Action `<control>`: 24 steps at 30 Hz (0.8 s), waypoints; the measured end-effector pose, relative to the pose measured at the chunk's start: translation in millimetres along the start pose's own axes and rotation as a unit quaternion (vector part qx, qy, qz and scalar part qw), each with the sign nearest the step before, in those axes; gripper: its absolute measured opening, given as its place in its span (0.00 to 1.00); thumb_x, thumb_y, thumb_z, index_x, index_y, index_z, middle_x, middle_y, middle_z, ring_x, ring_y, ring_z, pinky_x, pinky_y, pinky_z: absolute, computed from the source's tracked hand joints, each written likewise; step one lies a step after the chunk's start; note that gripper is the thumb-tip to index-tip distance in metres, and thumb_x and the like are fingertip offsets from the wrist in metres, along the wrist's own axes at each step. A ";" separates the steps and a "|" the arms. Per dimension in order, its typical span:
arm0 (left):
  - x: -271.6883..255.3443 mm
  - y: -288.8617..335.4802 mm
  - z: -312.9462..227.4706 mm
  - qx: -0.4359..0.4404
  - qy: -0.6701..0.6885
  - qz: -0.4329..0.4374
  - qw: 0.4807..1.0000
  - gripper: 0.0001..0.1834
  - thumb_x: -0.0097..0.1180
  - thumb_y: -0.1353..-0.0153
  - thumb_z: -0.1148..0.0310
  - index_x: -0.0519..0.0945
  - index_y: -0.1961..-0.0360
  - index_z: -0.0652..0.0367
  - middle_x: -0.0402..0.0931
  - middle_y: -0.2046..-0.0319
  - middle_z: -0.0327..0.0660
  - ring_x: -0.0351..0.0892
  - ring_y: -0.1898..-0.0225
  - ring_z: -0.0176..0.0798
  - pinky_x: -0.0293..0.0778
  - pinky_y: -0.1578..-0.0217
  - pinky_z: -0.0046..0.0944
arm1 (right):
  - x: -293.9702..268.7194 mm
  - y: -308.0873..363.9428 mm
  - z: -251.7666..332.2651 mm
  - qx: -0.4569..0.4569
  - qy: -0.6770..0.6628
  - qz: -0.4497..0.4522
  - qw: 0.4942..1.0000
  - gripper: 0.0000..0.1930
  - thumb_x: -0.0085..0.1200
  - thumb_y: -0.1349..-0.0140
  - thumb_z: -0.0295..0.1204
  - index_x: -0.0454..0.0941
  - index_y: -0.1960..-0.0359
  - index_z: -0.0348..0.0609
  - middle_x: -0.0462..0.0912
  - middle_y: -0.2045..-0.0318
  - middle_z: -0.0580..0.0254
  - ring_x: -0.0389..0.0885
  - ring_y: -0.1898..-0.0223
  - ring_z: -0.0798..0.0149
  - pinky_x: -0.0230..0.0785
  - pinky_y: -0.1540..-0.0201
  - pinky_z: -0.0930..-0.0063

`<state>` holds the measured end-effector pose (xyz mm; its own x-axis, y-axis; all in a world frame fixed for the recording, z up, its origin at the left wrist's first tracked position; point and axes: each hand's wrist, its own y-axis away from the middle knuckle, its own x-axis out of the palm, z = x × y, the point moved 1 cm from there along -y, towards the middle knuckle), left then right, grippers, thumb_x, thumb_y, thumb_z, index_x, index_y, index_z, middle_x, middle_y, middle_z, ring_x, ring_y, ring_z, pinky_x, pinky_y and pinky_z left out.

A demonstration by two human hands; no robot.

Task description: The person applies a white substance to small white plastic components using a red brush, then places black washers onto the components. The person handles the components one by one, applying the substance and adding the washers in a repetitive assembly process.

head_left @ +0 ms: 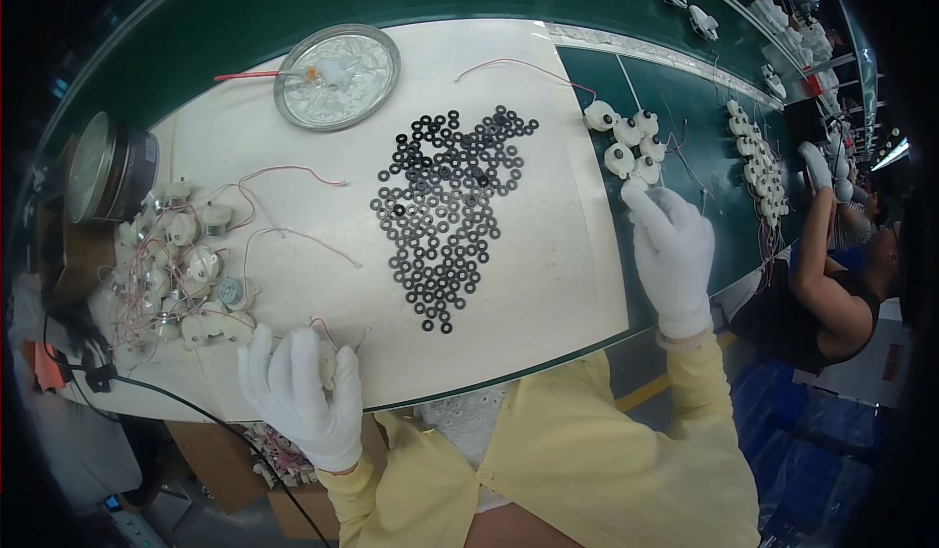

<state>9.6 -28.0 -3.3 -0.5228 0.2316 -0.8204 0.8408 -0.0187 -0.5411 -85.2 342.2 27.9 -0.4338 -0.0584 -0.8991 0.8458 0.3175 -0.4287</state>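
Observation:
My left hand (305, 392), in a white glove, is at the table's front edge. Its fingers and thumb close around a small whitish motor (327, 364) with a thin red wire, partly hidden by the glove. My right hand (673, 245), gloved too, reaches to the right side. Its fingertips pinch a round white motor (638, 186) at the near end of a small cluster of white motors (626, 132) with dark centres. Between my hands, many black rings (440, 206) lie loose on the white board (548, 284).
At left a heap of motors (181, 264) with red wires lies beside a dark round tin (122, 167). A metal dish (337, 77) with a red-handled brush stands at the back. Further motors (758, 162) line the green belt at right, where another person (831, 274) sits.

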 end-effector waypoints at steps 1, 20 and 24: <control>0.0 1.8 -0.2 -0.005 0.004 -0.018 1.000 0.22 0.64 0.45 0.64 0.78 0.49 0.57 0.78 0.55 0.42 0.74 0.47 0.56 0.63 0.41 0.60 | -7.0 -1.2 0.4 0.032 -0.039 0.047 0.998 0.17 0.61 0.47 0.25 0.82 0.54 0.52 0.83 0.59 0.62 0.80 0.65 0.58 0.66 0.65 0.65; -41.7 -42.9 -34.2 0.108 0.261 -0.130 0.950 0.20 0.51 0.36 0.47 0.79 0.64 0.54 0.72 0.78 0.31 0.74 0.75 0.36 0.66 0.76 0.39 | -28.4 -38.5 171.3 -0.255 -0.669 -0.033 0.697 0.09 0.64 0.52 0.32 0.80 0.68 0.48 0.79 0.76 0.68 0.73 0.81 0.67 0.59 0.78 0.77; -26.5 -41.1 5.9 -0.035 -0.020 -0.100 0.994 0.14 0.60 0.42 0.62 0.80 0.57 0.58 0.72 0.72 0.40 0.72 0.71 0.44 0.69 0.70 0.45 | -35.0 -31.8 122.8 -0.129 -0.755 0.159 0.623 0.16 0.63 0.52 0.29 0.81 0.59 0.38 0.81 0.76 0.67 0.74 0.81 0.65 0.62 0.74 0.74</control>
<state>-12.0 -39.1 39.6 -0.6846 0.1855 -0.7049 0.7263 0.0922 -0.6812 -58.8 217.9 62.2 0.6944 -0.7156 -0.0756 0.6519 0.6701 -0.3550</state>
